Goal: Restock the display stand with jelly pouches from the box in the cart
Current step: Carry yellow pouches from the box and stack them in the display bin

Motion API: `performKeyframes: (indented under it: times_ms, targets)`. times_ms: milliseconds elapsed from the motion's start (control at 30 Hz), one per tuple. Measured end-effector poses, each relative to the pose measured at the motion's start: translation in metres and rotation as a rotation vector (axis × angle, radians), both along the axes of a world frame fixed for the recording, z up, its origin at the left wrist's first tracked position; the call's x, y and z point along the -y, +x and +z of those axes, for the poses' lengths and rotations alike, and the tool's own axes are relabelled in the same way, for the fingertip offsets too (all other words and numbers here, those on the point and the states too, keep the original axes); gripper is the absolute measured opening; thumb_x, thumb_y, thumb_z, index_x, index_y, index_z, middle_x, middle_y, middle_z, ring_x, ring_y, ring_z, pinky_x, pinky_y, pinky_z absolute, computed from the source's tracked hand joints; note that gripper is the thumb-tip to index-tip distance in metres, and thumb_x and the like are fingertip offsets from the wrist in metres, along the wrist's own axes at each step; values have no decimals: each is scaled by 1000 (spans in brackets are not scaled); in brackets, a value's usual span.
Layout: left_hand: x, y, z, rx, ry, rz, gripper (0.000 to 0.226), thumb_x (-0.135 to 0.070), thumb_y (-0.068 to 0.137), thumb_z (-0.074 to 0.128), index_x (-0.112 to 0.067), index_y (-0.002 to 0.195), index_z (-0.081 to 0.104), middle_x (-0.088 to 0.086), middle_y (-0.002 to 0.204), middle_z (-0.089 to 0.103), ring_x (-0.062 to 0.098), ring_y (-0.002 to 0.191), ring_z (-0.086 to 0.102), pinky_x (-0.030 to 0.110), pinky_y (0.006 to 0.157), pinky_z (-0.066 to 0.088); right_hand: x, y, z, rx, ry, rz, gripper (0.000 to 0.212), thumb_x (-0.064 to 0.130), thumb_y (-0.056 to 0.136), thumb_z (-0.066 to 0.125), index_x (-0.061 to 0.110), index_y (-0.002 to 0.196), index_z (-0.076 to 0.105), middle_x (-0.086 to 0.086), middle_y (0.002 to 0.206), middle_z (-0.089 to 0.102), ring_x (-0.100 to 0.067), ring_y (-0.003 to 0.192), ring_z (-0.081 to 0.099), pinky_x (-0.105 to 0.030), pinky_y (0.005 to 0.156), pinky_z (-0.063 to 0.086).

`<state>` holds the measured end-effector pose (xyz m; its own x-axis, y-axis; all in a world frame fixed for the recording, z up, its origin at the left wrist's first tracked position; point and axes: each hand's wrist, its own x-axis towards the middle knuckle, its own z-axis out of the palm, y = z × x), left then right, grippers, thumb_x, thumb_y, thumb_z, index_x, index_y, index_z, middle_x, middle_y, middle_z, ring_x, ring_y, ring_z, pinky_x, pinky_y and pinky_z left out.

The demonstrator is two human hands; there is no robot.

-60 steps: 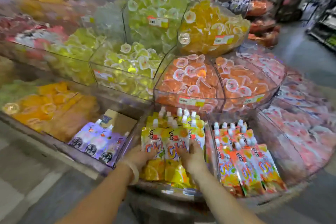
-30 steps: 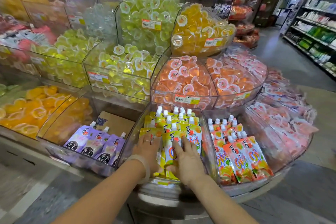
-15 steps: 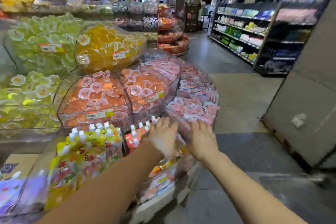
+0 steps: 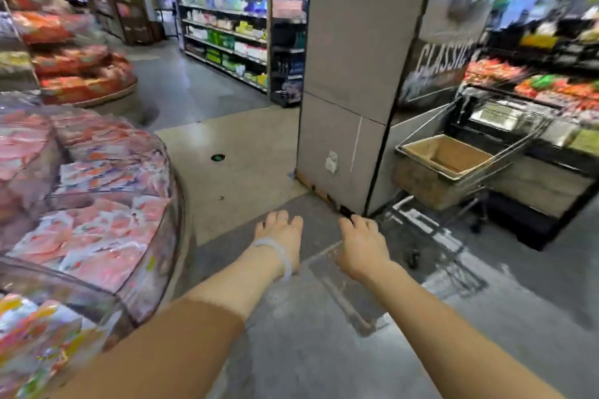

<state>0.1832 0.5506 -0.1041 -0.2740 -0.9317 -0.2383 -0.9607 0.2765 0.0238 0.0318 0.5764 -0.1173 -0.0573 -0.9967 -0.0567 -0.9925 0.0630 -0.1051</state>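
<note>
A: Which step is this?
B: Likely the trip for more pouches. Left hand (image 4: 281, 234) and right hand (image 4: 362, 244) hang empty, fingers loose.
A: The box (image 4: 444, 156)?
B: In the cart (image 4: 505, 142), well beyond the right grip; stand (image 4: 136, 272) lies left. Next: reach in.

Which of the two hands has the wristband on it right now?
The left hand: a pale band circles its wrist. The right hand has a bare wrist. Both hold nothing.

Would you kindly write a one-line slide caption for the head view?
Both hands, left and right, empty over the floor, display stand at left, cart with open box ahead right.
</note>
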Motion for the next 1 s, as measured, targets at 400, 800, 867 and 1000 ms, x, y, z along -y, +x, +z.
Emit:
performKeyframes:
  times_ms: [400,800,867,1000]
  targets:
    - [184,-157,-14,-43,23,-273,88,-35,76,74,-17,145,23,11,148,22,33,139,20,44,113,27,146,-137,-17,30,75,-314,54,24,87,63,14,133,35,-9,138,36,-34,129,32,-42,100,38]
    - [371,-301,-16,-2,56,-503,75,-31,77,70,-16,139,29,11,140,28,32,132,27,41,104,33,305,-264,-16,29,79,-497,57,25,86,63,14,135,35,-9,138,39,-33,126,37,-39,101,40]
    - [395,-327,-22,2,68,-528,75,-30,78,69,-16,139,28,12,141,28,33,133,26,42,105,33,325,-292,-23,27,81,-518,56,24,86,63,15,134,36,-9,137,40,-33,124,38,-39,100,39]
    - [450,-383,-35,12,79,-536,81,-41,73,74,-18,136,31,10,140,29,31,133,26,41,104,33,379,-350,-36,47,93,-534,53,24,85,64,14,130,38,-9,134,41,-33,124,38,-39,97,39]
